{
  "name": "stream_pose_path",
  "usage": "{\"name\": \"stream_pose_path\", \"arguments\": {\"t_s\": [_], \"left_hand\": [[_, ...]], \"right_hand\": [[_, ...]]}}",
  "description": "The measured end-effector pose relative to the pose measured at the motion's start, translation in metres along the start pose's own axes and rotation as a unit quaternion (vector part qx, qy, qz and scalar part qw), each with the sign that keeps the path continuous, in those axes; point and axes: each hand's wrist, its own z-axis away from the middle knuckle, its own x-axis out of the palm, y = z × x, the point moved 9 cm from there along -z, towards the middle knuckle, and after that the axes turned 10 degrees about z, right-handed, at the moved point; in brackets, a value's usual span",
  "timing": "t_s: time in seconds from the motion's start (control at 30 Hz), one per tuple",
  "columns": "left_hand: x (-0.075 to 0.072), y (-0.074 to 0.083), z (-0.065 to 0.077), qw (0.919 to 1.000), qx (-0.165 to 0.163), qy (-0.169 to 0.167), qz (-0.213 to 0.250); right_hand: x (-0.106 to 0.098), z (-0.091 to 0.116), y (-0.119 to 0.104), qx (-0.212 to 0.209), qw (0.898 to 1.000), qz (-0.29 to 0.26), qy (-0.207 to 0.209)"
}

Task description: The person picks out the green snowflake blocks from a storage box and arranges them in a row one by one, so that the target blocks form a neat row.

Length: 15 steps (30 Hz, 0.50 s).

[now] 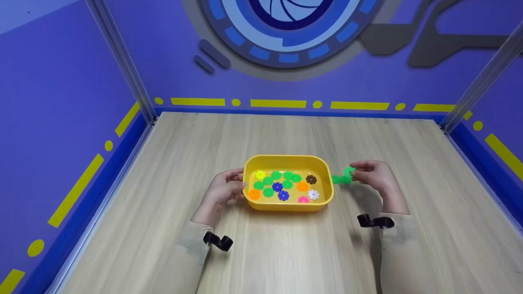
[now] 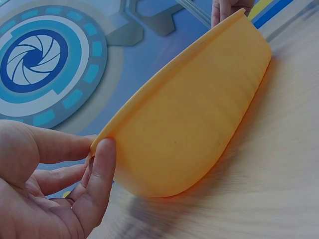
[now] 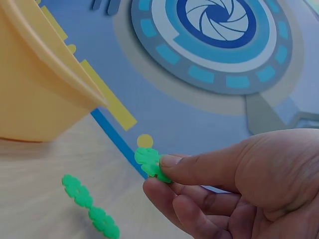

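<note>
Gripping with the left hand (image 1: 220, 190) the rim of a yellow bin (image 1: 288, 207), on the worktop (image 1: 282, 249), with discs (image 1: 278, 186) inside; pinching a green disc (image 3: 148, 158) in the right hand (image 1: 374, 175), right of the bin near a linked green pair (image 3: 83, 198). Could tip the bin by tugging, or drop the disc by loosening.

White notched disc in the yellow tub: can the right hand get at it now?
Probably yes: the yellow tub is open on top and nothing covers the white notched disc, though the right hand may first need to release the green notched piece it pinches.
</note>
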Motion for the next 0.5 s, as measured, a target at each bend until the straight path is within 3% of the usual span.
{"name": "stream_pose_path", "arguments": {"t_s": [0.5], "left_hand": [[-0.001,-0.002,0.001,0.9999,-0.009,0.008,-0.009]], "right_hand": [[0.0,-0.007,0.034,0.043,0.999,-0.024,-0.009]]}}
